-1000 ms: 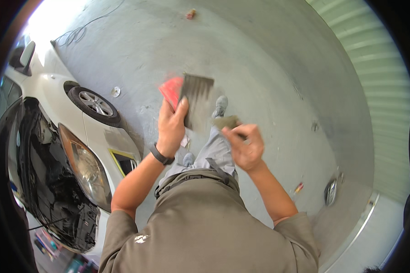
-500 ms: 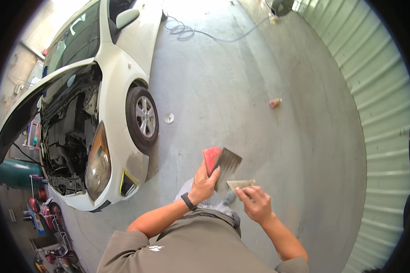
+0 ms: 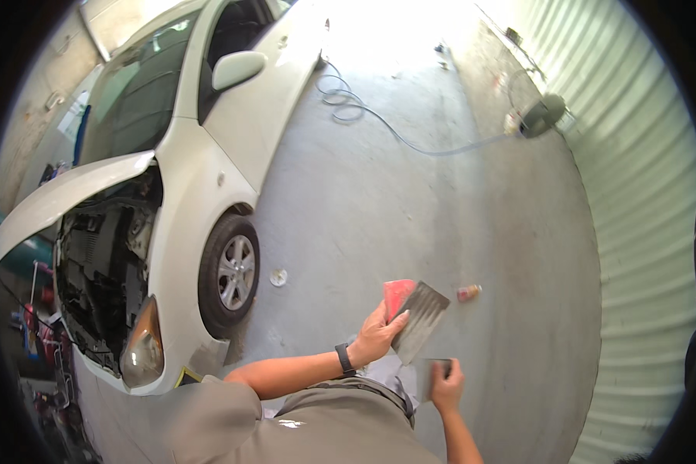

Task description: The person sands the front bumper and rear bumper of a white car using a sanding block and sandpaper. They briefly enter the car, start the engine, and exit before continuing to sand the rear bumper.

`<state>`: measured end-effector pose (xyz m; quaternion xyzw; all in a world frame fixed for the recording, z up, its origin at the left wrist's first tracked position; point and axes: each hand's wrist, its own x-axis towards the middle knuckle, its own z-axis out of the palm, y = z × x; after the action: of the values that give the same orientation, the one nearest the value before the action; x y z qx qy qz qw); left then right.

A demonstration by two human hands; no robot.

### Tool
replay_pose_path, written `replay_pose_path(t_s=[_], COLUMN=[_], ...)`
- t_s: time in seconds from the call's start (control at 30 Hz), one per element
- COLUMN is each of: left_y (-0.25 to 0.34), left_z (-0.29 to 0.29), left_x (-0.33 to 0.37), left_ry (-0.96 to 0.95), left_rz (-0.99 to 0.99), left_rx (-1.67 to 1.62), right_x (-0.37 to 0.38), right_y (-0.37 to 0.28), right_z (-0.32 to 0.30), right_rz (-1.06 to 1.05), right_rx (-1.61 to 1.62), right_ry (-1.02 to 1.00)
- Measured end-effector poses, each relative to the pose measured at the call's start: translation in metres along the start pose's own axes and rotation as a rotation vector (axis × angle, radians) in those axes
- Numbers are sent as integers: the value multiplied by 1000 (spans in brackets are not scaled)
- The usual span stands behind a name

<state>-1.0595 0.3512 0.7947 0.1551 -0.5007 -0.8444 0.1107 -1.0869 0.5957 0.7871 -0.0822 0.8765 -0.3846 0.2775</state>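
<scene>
My left hand (image 3: pixel 373 336), a dark band at its wrist, grips a flat red piece (image 3: pixel 397 291) together with a grey, streaked rectangular plate (image 3: pixel 423 313). The plate tilts up to the right, with my thumb across its lower left edge. Lower and to the right, my right hand (image 3: pixel 447 384) is closed on a small flat spreader (image 3: pixel 429 380) with a dark edge. The spreader is partly covered by my fingers and stands apart from the plate. Both hands are in front of my waist.
A white car (image 3: pixel 182 185) stands on the left with its hood raised. Its front wheel (image 3: pixel 236 271) is near a round white lid (image 3: pixel 278 277). A small red-and-yellow container (image 3: pixel 468 293) lies right of the plate. A hose (image 3: pixel 398 139) curls farther off, and a ribbed wall (image 3: pixel 642 255) runs along the right.
My view has tipped up and swung toward the car's far end. The spreader in my right hand has turned and dropped away from the plate. My left hand keeps its hold.
</scene>
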Motion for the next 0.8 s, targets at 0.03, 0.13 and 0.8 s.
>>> replay_pose_path(t_s=[0.03, 0.13, 0.8], left_y=[13, 33, 203], left_z=[-6, -11, -205], left_x=[26, 96, 660], left_ry=[-4, 0, 309], left_rz=[14, 130, -25], left_rx=[180, 652, 835], right_x=[27, 119, 811], right_y=[-13, -54, -400], right_z=[-8, -11, -18], right_rz=[-5, -27, 112], right_rx=[246, 869, 832], right_ry=[32, 51, -806])
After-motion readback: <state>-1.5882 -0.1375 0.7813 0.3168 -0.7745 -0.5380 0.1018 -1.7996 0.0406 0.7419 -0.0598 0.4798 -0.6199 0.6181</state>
